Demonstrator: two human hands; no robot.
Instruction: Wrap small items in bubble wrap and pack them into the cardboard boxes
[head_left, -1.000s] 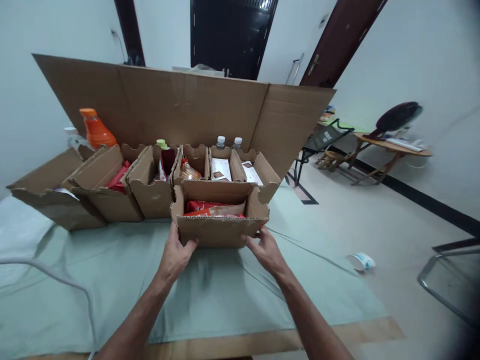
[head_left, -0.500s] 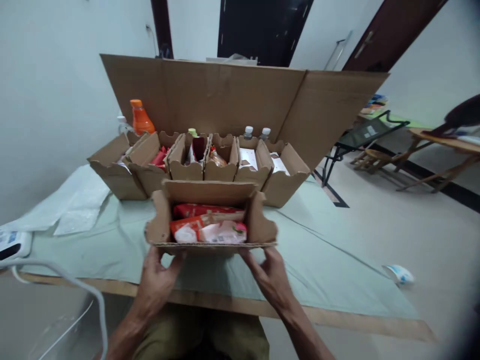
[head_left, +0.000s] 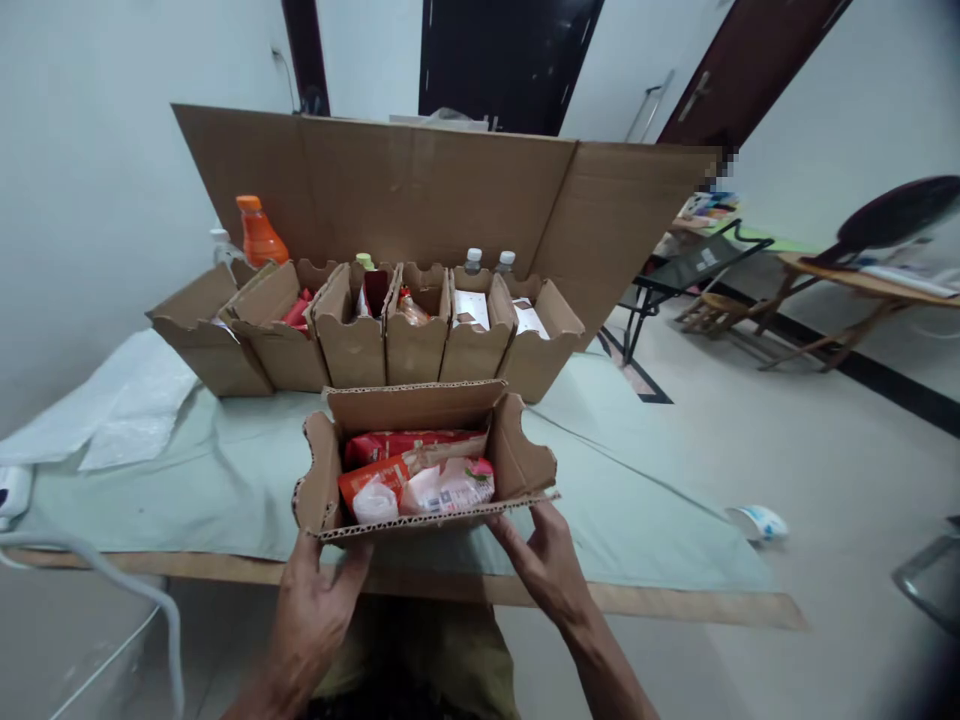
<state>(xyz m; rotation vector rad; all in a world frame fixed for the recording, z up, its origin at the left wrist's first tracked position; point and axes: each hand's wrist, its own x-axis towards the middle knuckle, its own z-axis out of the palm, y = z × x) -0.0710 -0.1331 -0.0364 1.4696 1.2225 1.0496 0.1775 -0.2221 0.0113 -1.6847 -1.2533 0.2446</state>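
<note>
I hold a small open cardboard box [head_left: 517,455] up off the table, near its front edge. My left hand [head_left: 315,600] grips the box's near left corner from below. My right hand [head_left: 544,565] pinches its near right corner. Inside lie red, orange and pink-white snack packets [head_left: 420,480]. The box tilts a little toward me.
A row of several similar cardboard boxes [head_left: 360,345] stands on the green-covered table [head_left: 637,510], backed by a tall cardboard sheet [head_left: 420,195]. An orange bottle [head_left: 259,235] stands at the left. White bags [head_left: 124,410] lie far left. A cup [head_left: 757,522] lies on the floor at right.
The box has come off the table and toward me, away from the row of boxes. Both hands stayed on its near corners. My view stepped back from the table.
</note>
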